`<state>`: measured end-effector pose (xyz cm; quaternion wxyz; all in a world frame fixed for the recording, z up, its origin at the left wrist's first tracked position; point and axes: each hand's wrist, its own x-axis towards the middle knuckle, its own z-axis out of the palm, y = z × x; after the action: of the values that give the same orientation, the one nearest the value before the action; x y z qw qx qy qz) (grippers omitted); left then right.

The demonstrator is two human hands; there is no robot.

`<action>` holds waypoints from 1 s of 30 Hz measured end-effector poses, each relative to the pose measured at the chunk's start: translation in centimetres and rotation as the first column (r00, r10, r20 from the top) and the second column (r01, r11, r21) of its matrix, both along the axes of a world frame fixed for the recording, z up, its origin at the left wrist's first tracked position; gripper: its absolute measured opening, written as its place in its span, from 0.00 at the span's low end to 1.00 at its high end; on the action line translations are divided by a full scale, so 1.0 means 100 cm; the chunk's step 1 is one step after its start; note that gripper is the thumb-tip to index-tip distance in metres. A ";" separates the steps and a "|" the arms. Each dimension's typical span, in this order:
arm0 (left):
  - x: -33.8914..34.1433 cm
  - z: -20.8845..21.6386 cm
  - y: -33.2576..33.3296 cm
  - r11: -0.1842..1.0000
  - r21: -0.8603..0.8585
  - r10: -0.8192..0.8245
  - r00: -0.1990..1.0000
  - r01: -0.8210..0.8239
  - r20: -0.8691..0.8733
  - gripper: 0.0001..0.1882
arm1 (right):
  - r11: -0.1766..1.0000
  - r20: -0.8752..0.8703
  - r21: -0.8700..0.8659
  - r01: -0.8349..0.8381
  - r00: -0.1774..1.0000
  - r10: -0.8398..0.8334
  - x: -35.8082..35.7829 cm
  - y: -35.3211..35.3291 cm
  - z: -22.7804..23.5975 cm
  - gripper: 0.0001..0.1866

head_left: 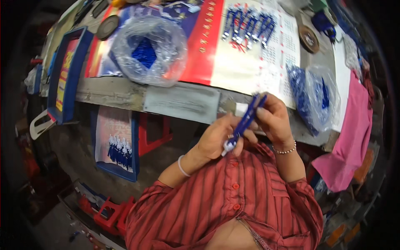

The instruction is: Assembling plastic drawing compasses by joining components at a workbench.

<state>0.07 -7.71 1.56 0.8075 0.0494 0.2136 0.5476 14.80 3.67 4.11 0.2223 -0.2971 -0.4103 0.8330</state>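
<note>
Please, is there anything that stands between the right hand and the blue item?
Nothing visible does. The right hand touches the upper end of the blue item, and the left hand holds it lower down.

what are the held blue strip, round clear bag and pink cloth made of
Strip: smooth, slightly glossy; perhaps woven fabric or plastic, too blurred to settle.
Bag: thin plastic, see-through, with shiny crinkles.
Cloth: probably textile, matte, hanging in folds.

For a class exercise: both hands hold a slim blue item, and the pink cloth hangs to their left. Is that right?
Wrong side: in the head view, the pink cloth hangs to their right. The left hand and right hand do hold the slim blue item.
</note>
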 end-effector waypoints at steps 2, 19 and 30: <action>-0.016 -0.006 -0.003 0.996 0.048 -0.073 0.996 0.071 0.048 0.23 | 0.981 -0.062 0.090 -0.173 0.982 0.179 -0.014 0.005 -0.002 0.11; -0.072 -0.010 -0.066 0.931 -0.127 0.281 0.892 -0.344 -0.354 0.08 | -0.211 0.450 0.875 -0.435 0.893 0.026 -0.299 0.051 -0.032 0.04; -0.080 -0.007 -0.063 0.931 -0.049 0.265 0.760 -0.362 -0.594 0.08 | 0.566 0.341 0.710 -0.418 0.908 0.244 -0.190 0.063 0.025 0.04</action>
<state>-7.96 -13.97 0.83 0.6021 0.1113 0.4969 0.6150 -4.23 10.00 6.58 0.1230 -0.1745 -0.7942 0.5690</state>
